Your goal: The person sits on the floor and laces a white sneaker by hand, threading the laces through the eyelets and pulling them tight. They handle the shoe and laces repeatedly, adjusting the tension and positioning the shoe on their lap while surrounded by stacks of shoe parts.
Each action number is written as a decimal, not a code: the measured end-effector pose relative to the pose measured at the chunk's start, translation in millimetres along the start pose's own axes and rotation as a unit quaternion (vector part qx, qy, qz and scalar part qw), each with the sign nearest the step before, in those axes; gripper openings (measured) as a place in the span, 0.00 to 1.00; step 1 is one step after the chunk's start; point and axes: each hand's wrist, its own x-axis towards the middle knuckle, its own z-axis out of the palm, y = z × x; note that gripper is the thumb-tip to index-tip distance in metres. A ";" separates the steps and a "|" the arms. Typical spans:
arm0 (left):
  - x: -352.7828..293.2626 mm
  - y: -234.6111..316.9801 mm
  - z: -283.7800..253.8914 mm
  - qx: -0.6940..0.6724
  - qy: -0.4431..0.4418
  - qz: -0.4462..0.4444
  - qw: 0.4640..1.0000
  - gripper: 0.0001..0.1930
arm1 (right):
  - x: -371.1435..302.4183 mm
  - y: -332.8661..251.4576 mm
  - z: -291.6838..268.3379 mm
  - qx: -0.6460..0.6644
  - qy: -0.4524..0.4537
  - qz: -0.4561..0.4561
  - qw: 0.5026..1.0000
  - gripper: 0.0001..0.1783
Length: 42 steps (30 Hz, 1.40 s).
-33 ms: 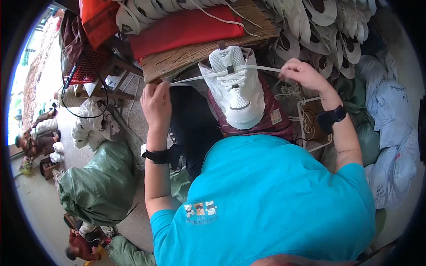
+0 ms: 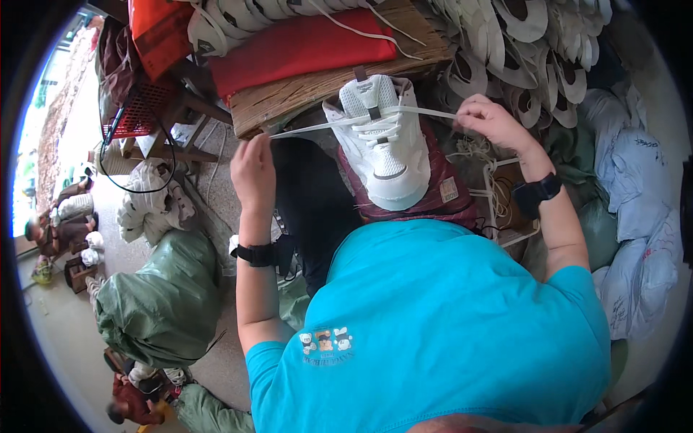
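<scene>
A white shoe upper [image 2: 393,162] rests on a maroon quilted cloth [image 2: 451,191] over my lap, its toe toward me and its tongue standing up at the far end. White lace is threaded across its front. Pinched in my left hand [image 2: 253,169], one lace end [image 2: 310,130] stretches out to the left. On the other side, the fingers of my right hand [image 2: 498,124] are closed on the opposite lace end [image 2: 433,112]. Both ends look taut, running nearly level across the tongue. Neither hand touches the shoe upper itself.
Beyond the shoe stands a wooden bench [image 2: 289,101] with a red cloth [image 2: 310,54] and a row of white shoe parts [image 2: 245,25]. White uppers [image 2: 520,50] hang in bunches at far right. Green sacks [image 2: 162,296] lie left, pale blue sacks [image 2: 635,180] right. Other people sit farther left.
My left hand has shifted very slightly toward me, and my right wrist has turned a little. The lace ends stay stretched; the shoe upper has not moved.
</scene>
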 end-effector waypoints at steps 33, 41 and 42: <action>-6.8 75.4 9.2 -0.563 -0.088 -0.224 0.791 0.11 | 22.4 -50.6 60.5 0.228 0.145 -0.013 0.963 0.14; 0.5 93.3 24.4 -0.499 -0.193 -0.227 0.814 0.09 | 19.6 -43.5 77.7 0.156 0.046 0.001 0.987 0.10; 2.6 94.1 23.5 -0.491 -0.205 -0.233 0.814 0.09 | 19.4 -41.6 75.1 0.165 0.038 0.003 0.986 0.10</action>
